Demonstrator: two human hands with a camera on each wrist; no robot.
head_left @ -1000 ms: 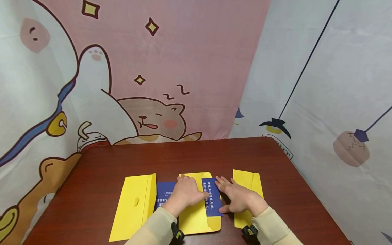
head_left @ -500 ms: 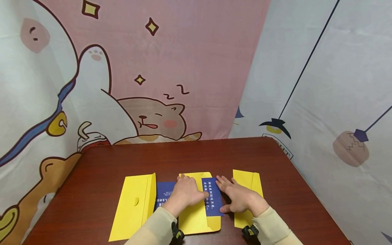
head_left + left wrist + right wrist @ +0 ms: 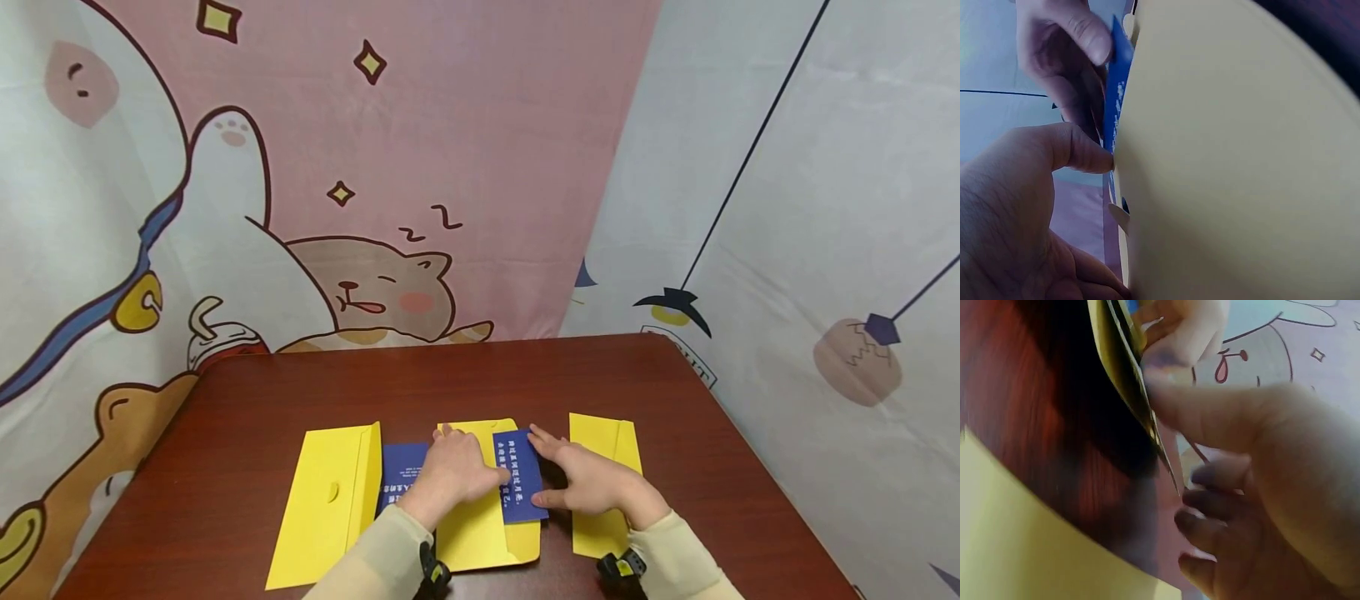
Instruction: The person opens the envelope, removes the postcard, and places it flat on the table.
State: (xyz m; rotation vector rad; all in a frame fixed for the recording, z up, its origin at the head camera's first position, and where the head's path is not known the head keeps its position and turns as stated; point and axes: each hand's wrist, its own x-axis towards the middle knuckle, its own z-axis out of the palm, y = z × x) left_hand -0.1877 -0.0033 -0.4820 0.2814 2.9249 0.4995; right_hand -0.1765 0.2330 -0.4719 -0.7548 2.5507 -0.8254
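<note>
A yellow envelope (image 3: 471, 537) lies on the table in front of me, and a blue card with white writing (image 3: 527, 475) sticks out at its right side. My left hand (image 3: 457, 471) rests on the envelope, pressing it, its thumb at the envelope's edge against the card. My right hand (image 3: 588, 477) holds the card's outer edge between thumb and fingers. In the left wrist view, the card (image 3: 1116, 94) shows as a thin strip beside the envelope (image 3: 1229, 150). In the right wrist view, the right thumb (image 3: 1210, 415) meets the card's edge, with the other fingers apart below.
To the left lies another yellow envelope (image 3: 322, 508) with a rounded tab. A second blue card (image 3: 402, 467) lies beside it, partly behind the left arm. A further yellow envelope (image 3: 600, 433) lies under the right hand. The brown table (image 3: 450, 379) meets a cartoon-printed cloth.
The card's near edge has shifted slightly away from me, and the card is a little more tilted. My right thumb has moved up with it. The left hand stays put.
</note>
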